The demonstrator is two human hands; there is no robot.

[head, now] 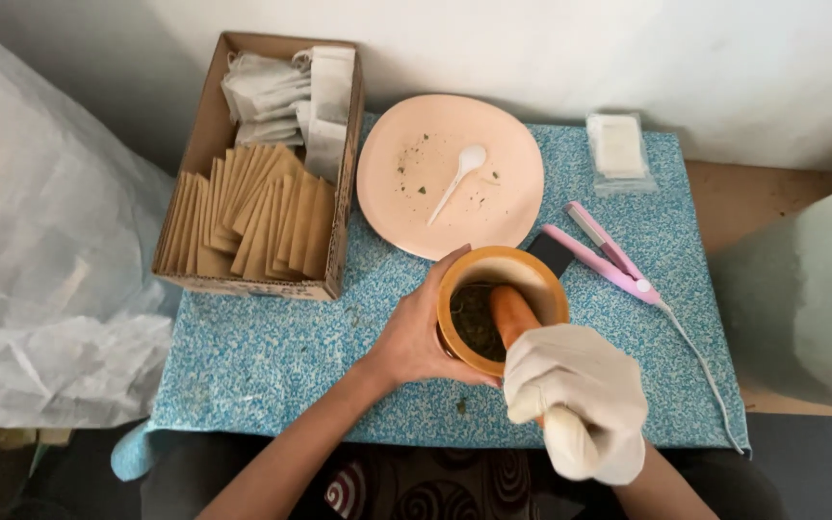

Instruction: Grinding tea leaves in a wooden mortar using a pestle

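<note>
My left hand (419,332) is bare and wraps the side of a wooden mortar (536,275) that stands on the blue speckled table cover (281,351). Dark green crushed leaves (474,323) lie inside the mortar. My right hand (575,390), in a white glove, grips an orange-brown wooden pestle (510,313) whose end is down in the leaves.
A pink plate (503,197) with a white plastic spoon (459,178) and leaf crumbs sits behind the mortar. A cardboard box (199,130) of brown sachets and white tea bags stands at left. A pink heat sealer (604,255) with a cord and a clear packet (618,149) lie at right.
</note>
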